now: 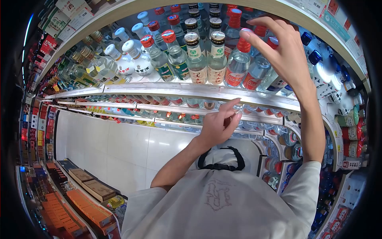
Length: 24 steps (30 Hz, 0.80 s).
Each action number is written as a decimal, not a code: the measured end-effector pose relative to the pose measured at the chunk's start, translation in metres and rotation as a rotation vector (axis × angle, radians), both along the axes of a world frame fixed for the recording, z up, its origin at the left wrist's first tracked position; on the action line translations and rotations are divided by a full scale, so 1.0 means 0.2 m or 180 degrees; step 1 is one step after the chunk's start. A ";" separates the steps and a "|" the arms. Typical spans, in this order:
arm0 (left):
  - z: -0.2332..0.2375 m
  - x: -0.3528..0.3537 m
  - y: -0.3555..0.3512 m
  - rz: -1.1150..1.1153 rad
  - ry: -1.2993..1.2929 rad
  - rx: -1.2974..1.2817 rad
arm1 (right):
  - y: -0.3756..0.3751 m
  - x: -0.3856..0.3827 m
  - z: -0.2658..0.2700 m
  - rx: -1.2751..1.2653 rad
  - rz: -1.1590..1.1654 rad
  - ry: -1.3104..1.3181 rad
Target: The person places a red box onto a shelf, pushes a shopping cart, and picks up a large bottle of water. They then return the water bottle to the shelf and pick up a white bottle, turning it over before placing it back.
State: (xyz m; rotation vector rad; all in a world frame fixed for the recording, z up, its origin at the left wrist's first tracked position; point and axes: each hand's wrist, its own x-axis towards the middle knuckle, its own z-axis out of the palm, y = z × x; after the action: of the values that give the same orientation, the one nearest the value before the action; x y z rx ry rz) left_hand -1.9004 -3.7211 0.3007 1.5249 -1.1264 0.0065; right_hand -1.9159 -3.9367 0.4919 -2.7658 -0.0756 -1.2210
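My right hand (280, 47) reaches over the upper shelf with thumb and fingers spread apart. Its thumb tip is right at the red cap of a clear bottle (238, 65) with a red label. The fingers arch above more red-capped bottles behind it, and part of these is hidden by the hand. Lower down, in front of the shelf edge (191, 89), my left hand (218, 125) hangs with nothing in it, index finger out and the other fingers loosely bent. Beside the red-capped bottle stand two clear bottles (217, 59) with dark-and-gold caps and cream labels.
Green-labelled bottles (178, 57) and white bottles (140, 59) stand further left. Blue-capped bottles (314, 59) line the right. Lower shelves (167, 112) hold more bottles. Orange boxes (88, 207) and brown boxes (97, 189) sit at the lower left, beside the tiled floor (107, 147).
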 end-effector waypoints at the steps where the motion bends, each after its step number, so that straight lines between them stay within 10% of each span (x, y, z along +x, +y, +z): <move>1: 0.00 -0.01 0.02 0.0060 -0.0010 -0.0001 | -0.01 -0.01 -0.01 -0.0279 0.0123 -0.0320; 24: 0.02 0.12 0.53 0.0005 0.0801 0.0095 | 0.59 0.02 -0.42 0.1524 0.1932 -0.0043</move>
State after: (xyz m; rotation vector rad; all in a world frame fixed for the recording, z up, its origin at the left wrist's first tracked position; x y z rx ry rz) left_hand -1.8770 -3.6145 0.3040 1.5060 -0.9275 -0.1969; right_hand -1.9110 -3.8184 0.4072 -2.0920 -0.5082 -0.9362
